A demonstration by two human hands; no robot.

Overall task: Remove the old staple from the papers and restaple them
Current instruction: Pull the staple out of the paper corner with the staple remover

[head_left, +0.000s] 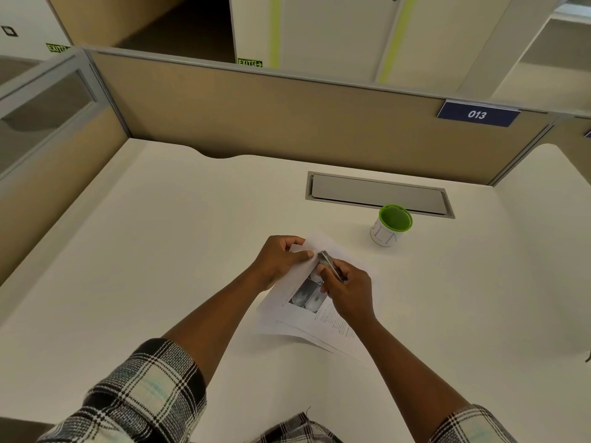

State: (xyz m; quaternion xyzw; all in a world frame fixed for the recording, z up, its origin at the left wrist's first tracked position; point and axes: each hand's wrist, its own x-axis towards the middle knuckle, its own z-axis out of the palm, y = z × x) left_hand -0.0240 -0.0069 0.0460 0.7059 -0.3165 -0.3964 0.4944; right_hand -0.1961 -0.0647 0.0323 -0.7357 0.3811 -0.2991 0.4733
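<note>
Head view, looking down from the person's own eyes: two bare forearms in rolled plaid sleeves reach forward over a white bench [160, 238] inside a beige cubicle. A small stack of printed papers [315, 310] lies on the bench just ahead of the person, fanned slightly at its near edge, with a grey photograph printed on the top sheet.

The left hand [281, 259] pinches the far corner of the stack between thumb and fingers, lifting that corner a little. The right hand [347, 290] is curled around a small metal tool [329, 262], held much like a pen, with its tip touching the paper right beside the left thumb. The tool is too small to identify with certainty; it looks like a staple remover or the nose of a small stapler. The staple itself cannot be seen.

Behind and to the right, well apart from the papers, a white cup with a green lining [391, 225] stands upright near a grey cable hatch [377, 193] set into the bench.

This looks like the removal step: the tool is working at the held corner. The next move probably calls for a steady pinch from the left hand while the right levers the staple free without tearing the sheets. No separate stapler is in view.
</note>
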